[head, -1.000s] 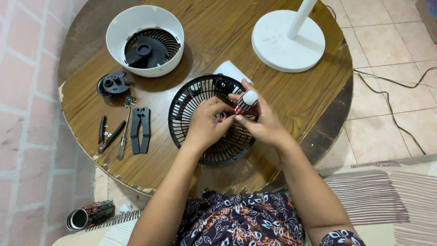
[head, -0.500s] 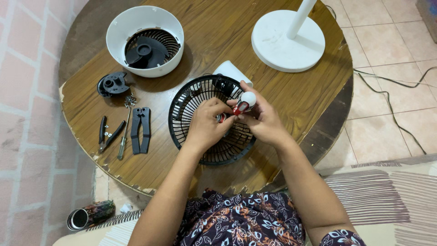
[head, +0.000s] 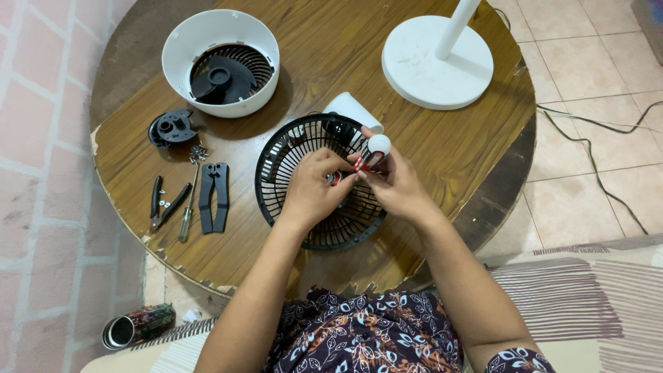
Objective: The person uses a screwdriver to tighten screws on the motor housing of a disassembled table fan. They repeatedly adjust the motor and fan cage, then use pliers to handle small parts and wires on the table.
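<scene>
Fingers of the right hand [head: 397, 183] are clenched on a screwdriver [head: 369, 153]; the left hand [head: 314, 188] pinches its tip over the black grille [head: 290, 148] — tabletop [head: 331, 62] centre. The tool is best kept upright — the round white housing [head: 221, 59] lies at 11 o'clock.

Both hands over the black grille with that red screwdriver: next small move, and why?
Probably keep turning the screwdriver in place: the right hand holds its handle, the left hand pinches near the tip over the black grille. The tip and the fastener are hidden.
</scene>
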